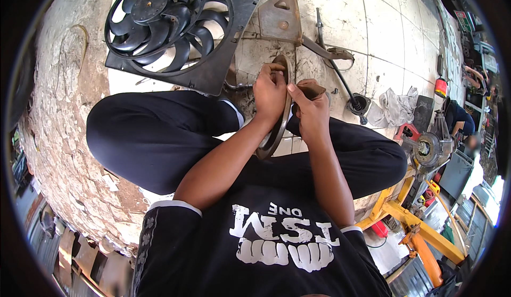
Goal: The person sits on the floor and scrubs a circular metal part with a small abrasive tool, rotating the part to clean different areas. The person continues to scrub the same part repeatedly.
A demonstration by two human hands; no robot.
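Between my knees a round, dark metal disc (275, 137) stands on edge, seen nearly side-on. My left hand (270, 93) is closed on the disc's left side near its top, fingers curled over it. On the other side, my right hand (314, 110) is closed around a brown, folded piece that looks like sandpaper (313, 89). The thumb of that hand points at the disc's rim, and I cannot tell whether the brown piece touches the metal. Part of the disc's face is hidden by my hands.
A black radiator fan assembly (170, 36) lies at the far left. Ahead are a rusty metal bracket (279, 17) and a long rod with a dark end (340, 76). At right are a grey rag (396, 108), a red-and-black can (441, 88), a yellow frame (420, 228) and another person (459, 117).
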